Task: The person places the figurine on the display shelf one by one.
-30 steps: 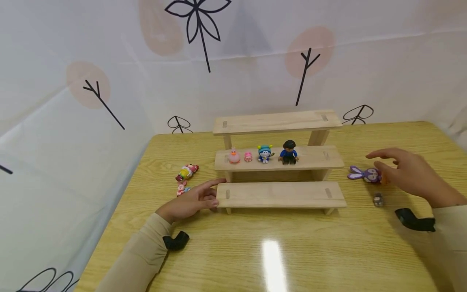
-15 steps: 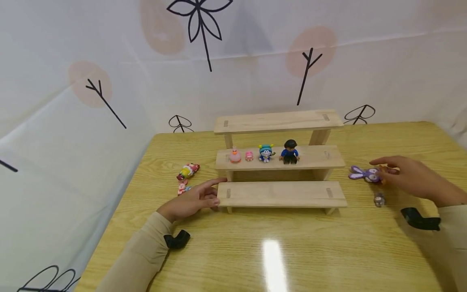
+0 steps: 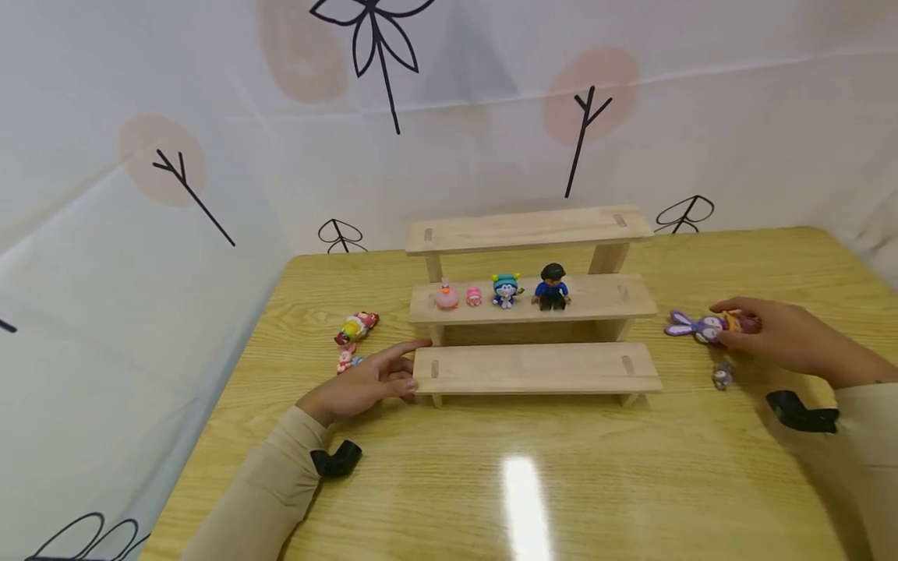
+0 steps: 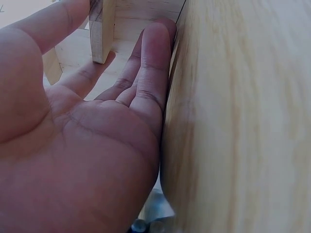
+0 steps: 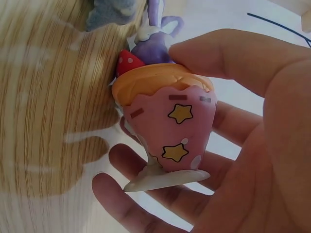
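My right hand (image 3: 793,339) pinches a purple rabbit figurine (image 3: 706,330) near its base. In the right wrist view, the figurine shows a pink cup (image 5: 170,126) with yellow stars, an orange rim and a pale foot. My thumb lies at the rim; the other fingers reach behind and below the cup. Beside it sits a small grey figurine (image 3: 722,375). At the left end of the three-step wooden shelf (image 3: 536,368), my left hand (image 3: 358,387) touches the lowest plank with thumb and index finger. Its remaining fingers extend nearly straight along the tabletop in the left wrist view.
On the middle step stand a pink duck-like figurine (image 3: 447,297), a small pink figurine (image 3: 474,296), a blue-hatted figurine (image 3: 505,291) and a toy man (image 3: 552,288). A colourful figurine (image 3: 356,328) and a pink-and-blue figurine (image 3: 347,359) lie left of the shelf.
My right hand has come down onto the rabbit figurine, its thumb and fingers closing around the cup part. The left hand stays at the shelf's end. The view has shifted slightly.
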`<state>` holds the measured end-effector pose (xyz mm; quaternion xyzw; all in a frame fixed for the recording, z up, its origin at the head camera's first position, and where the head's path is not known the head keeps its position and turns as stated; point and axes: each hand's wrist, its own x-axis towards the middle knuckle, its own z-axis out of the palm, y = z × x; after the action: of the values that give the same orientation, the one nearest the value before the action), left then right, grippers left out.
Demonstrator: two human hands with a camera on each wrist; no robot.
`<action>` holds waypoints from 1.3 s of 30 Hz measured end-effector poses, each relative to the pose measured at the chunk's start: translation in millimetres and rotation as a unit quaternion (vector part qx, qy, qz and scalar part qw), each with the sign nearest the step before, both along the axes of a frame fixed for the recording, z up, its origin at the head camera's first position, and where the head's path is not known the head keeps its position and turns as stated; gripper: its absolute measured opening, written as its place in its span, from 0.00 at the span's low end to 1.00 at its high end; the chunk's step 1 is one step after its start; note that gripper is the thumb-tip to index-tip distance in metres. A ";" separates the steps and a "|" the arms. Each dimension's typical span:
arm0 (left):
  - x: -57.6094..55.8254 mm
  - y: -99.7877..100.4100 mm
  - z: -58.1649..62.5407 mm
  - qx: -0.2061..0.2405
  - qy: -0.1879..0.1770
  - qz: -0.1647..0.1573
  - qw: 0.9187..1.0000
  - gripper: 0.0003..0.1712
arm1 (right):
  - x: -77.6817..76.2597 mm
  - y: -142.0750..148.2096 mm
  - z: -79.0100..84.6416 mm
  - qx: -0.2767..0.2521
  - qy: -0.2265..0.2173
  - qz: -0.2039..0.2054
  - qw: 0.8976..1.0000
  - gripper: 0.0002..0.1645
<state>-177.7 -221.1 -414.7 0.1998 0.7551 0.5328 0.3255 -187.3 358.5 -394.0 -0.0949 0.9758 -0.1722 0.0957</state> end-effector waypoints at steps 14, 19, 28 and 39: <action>-0.4 -0.6 -0.7 0.000 0.002 -0.005 1.000 0.36 | 1.7 -3.3 -0.8 0.002 0.004 -0.018 1.000 0.27; -1.4 -0.4 -1.0 0.001 0.006 -0.006 1.000 0.36 | 0.1 -4.9 -1.5 -0.006 0.008 -0.019 1.000 0.25; -1.6 0.2 -0.7 0.000 0.006 -0.006 1.000 0.36 | 1.1 -10.3 0.0 -0.024 0.018 -0.021 0.999 0.29; -0.5 0.3 -0.1 0.008 0.007 -0.009 1.000 0.36 | 0.5 -16.2 2.5 -0.055 0.079 -0.039 0.995 0.28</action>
<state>-178.2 -220.8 -414.8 0.2129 0.7513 0.5346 0.3231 -186.8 342.3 -391.5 -0.0750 0.9723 -0.2212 0.0058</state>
